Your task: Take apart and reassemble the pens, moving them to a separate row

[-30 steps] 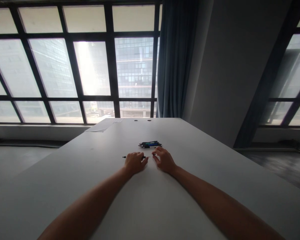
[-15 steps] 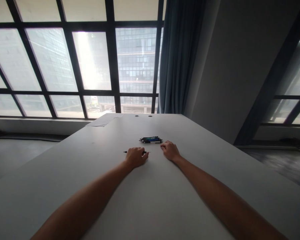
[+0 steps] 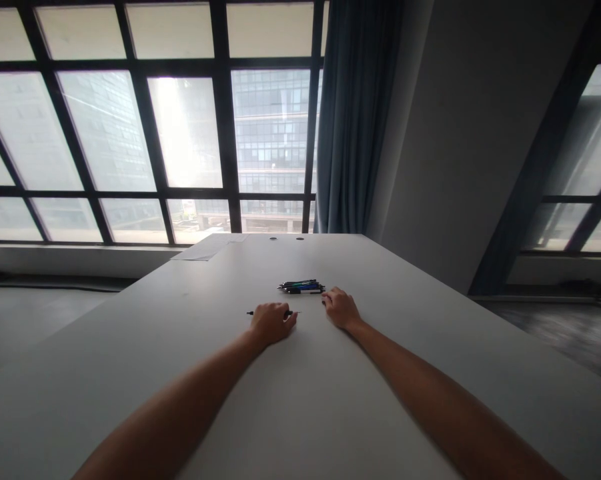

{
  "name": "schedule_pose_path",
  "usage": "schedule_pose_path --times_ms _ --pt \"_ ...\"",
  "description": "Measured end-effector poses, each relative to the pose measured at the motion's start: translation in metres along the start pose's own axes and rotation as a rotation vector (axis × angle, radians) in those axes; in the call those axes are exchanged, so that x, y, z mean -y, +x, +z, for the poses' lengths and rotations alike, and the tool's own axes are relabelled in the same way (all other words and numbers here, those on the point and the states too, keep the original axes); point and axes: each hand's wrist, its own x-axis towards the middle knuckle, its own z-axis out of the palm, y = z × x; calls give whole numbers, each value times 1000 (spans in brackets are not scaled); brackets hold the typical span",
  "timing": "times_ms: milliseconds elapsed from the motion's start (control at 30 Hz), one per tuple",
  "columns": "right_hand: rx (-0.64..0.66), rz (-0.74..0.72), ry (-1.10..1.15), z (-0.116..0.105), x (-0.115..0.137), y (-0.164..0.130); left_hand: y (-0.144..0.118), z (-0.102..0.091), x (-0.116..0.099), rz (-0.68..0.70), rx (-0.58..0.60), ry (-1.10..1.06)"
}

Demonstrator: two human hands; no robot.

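A: What had moved since the earlier frames?

B: The right hand (image 3: 341, 309) had been drawn away from the left hand (image 3: 270, 323). A second earlier the two had been held close together over the thin black pen (image 3: 275, 313); now the right hand was set apart from it, just beside the small pile of blue and black pens (image 3: 301, 287) on the pale grey bench (image 3: 300, 413).

A: And the black pen itself?

B: It was left lying flat on the bench, kept under the left hand. One end was seen sticking out to the left, the tip to the right.

A: How were the fingers held?

B: The left fingers were curled down over the pen's barrel, holding it. The right fingers were bent loosely, knuckles up; whether anything small was pinched in them could not be told.

A: What did that suggest?

B: It was judged that work shared by both hands on the pen had been broken off, with the right hand sent toward the pile.

A: Was any writing readable?

B: None. No brand or label could be made out on the pens or on the sheet of paper (image 3: 203, 251) at the far edge.
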Motion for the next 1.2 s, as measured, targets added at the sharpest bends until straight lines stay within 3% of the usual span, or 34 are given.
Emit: schedule_pose_path --times_ms 133,267,367,700,900,1200 --pt "-87 -156 77 -13 24 -10 0 -1 -1 0 -6 5" --pt "-17 -444 149 -21 54 -25 -1 -2 -2 29 -26 5" --pt "11 -537 149 -21 64 -31 -1 -3 -2 63 -33 -10" --pt "4 -494 129 -21 64 -29 -1 0 1 138 -1 -56" --pt "-29 -421 99 -19 63 -29 -1 2 3 193 -41 -118" --pt "-52 -346 98 -19 62 -29 -2 1 2 132 -22 -95"
